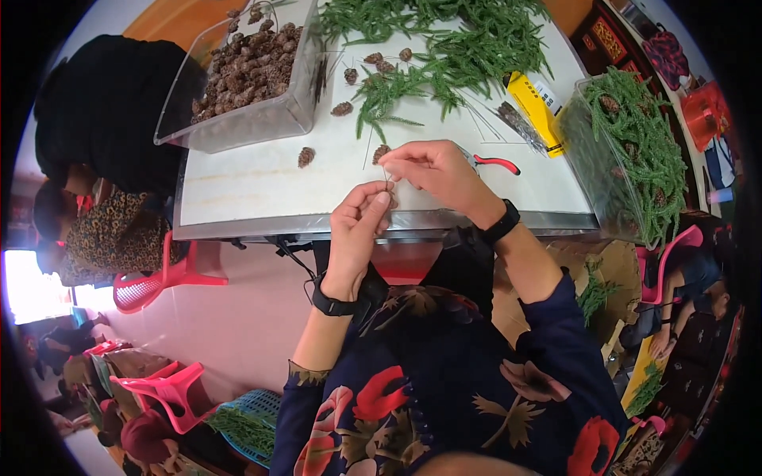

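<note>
Over the near edge of the white table, my left hand is closed, thumb and fingertips pinching a thin dark wire. Just above it my right hand pinches the upper end of the wire, its fingertips pressed together. Right beside those fingertips a small brown pine cone shows in part; whether it is attached to the wire or lies behind, I cannot tell. Another pine cone lies on the table to the left. Red-handled pliers lie partly hidden beyond my right hand.
A clear bin of pine cones stands at the left. Green artificial sprigs cover the far table. A yellow package lies beside a clear bin of greenery at the right. Pink chairs and other people are around.
</note>
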Motion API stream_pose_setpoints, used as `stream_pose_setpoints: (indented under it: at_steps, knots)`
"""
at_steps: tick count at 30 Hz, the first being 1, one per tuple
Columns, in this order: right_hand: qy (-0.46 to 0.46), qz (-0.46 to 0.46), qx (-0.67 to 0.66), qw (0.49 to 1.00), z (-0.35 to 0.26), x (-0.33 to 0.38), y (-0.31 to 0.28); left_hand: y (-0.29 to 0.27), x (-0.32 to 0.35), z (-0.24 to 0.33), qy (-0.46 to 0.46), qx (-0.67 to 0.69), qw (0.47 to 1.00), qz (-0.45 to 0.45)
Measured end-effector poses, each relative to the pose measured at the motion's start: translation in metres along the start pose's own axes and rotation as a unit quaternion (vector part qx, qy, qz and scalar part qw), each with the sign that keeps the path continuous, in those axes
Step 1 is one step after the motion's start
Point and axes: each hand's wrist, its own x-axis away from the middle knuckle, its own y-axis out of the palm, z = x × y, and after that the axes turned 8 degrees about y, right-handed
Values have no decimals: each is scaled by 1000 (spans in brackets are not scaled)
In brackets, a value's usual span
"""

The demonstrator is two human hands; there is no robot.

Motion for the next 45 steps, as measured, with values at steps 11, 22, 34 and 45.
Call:
stream_pose_setpoints:
  at_steps: [11, 22, 34, 45]
  knots:
    - [22, 5, -121, 992, 42, 23, 15, 10, 7, -7, -6, 33, 999, -3]
    - [85, 16, -230, 969, 46, 41, 9, 15, 12, -10, 35, -12, 999, -11]
    - [60, 40, -238, 969, 53, 44, -3, 22, 5, 3, -20, -63, 997, -29]
    - [62, 76, -221, 970, 54, 50, 3, 25, 8, -3, -28, -50, 998, 1]
